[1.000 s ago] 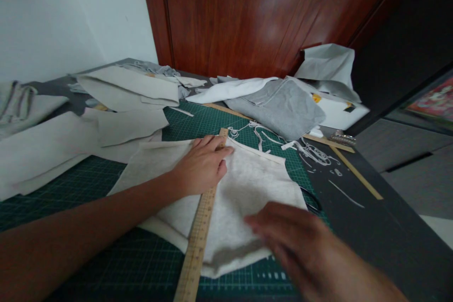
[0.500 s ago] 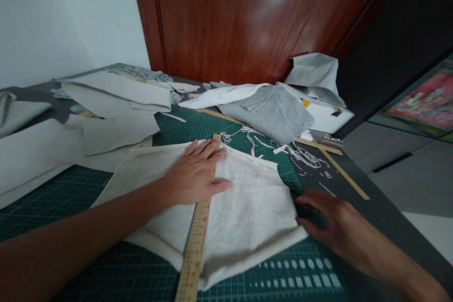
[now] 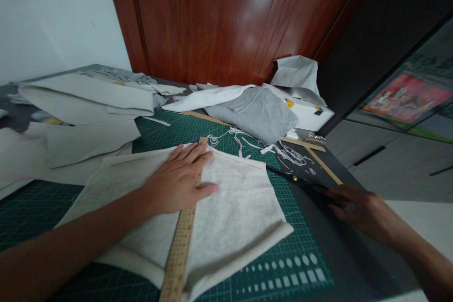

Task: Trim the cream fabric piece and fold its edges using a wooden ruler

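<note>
An off-white piece of cloth [image 3: 233, 203] with folded edges lies on the green cutting mat [image 3: 304, 250]. Across it runs a wooden ruler [image 3: 181, 245]. My left hand [image 3: 179, 177] rests flat on ruler and cloth, fingers spread and thumb out to the right. To the right of the cloth, my right hand [image 3: 364, 207] grips black scissors [image 3: 295, 178] by the handles. Their blades point left, with the tips at the cloth's far right corner. How far apart the blades are I cannot tell.
Pale fabric pieces [image 3: 88, 144] lie at the left. Folded grey cloth [image 3: 258, 113] and a white box [image 3: 316, 118] stand at the back. White cord scraps [image 3: 292, 155] and another wooden strip [image 3: 320, 164] lie at the right. A brown wooden panel [image 3: 212, 19] rises behind.
My right hand has moved away from the cloth's right edge, and the scissors now show, reaching to its far corner. My left hand stays on the ruler. The view has shifted right.
</note>
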`<state>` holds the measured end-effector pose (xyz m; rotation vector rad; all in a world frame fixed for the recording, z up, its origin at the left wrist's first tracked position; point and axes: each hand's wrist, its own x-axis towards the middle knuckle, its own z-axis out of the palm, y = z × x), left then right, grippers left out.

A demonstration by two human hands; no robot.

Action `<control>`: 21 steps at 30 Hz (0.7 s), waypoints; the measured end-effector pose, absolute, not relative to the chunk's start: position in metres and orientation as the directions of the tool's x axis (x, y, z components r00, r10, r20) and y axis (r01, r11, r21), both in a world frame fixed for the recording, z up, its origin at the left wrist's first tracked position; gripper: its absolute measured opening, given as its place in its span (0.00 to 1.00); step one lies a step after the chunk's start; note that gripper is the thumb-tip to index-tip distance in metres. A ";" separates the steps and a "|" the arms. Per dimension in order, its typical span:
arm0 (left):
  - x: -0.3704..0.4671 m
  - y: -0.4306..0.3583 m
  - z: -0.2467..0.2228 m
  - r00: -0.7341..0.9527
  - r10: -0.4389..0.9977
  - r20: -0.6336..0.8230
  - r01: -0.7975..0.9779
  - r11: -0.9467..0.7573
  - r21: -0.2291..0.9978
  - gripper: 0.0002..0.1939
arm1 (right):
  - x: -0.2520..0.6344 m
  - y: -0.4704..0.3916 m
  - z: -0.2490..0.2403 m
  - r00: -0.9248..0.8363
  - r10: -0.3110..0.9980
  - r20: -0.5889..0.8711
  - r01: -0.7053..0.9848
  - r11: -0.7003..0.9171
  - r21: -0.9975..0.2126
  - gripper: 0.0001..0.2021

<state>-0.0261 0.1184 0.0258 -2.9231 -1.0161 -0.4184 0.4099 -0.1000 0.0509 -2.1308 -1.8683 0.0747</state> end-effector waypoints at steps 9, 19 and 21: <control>-0.026 0.118 0.026 0.746 0.621 0.241 0.624 -0.778 0.073 0.41 | 0.410 -0.084 0.067 0.293 0.943 0.160 0.939 -0.252 -0.236 0.12; -0.021 0.117 0.032 0.714 0.680 0.169 0.669 -0.733 0.123 0.54 | 0.259 0.039 0.071 0.036 0.967 0.250 0.934 0.056 -0.353 0.06; -0.023 0.118 0.030 0.696 0.693 0.189 0.671 -0.721 0.174 0.61 | 0.233 0.034 0.078 0.059 0.970 0.237 0.915 0.043 -0.402 0.11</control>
